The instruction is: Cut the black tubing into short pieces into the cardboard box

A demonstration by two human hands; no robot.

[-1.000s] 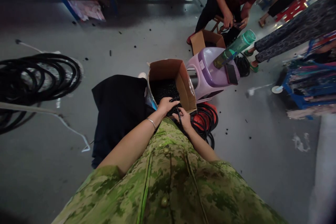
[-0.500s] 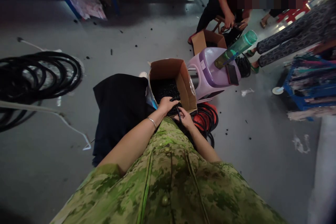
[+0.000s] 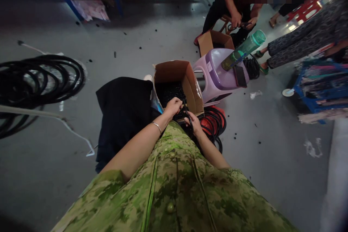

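Observation:
My left hand (image 3: 174,107), a bracelet on its wrist, is closed over the near side of an open cardboard box (image 3: 193,92). What its fingers pinch, if anything, is too small to make out. Close beside it on the right, my right hand (image 3: 194,122) is wrapped round slim dark scissors (image 3: 186,110), which point away from me toward the box; their handles are mostly hidden by the fingers. Many small black pieces (image 3: 171,92) lie inside the box. Black tubing (image 3: 214,125) is coiled on something red, right of my right hand.
A purple stool (image 3: 217,69) behind the box bears a green bottle (image 3: 244,50) and a dark phone-like slab (image 3: 240,77). Black coils (image 3: 54,79) lie on the floor at left. A seated person (image 3: 231,3) works at the back; another person's legs (image 3: 301,36) stand at right.
My left hand has drawn slightly up and away from my right hand, its fingers now curled in. The scissors in my right hand have turned and show more of their length.

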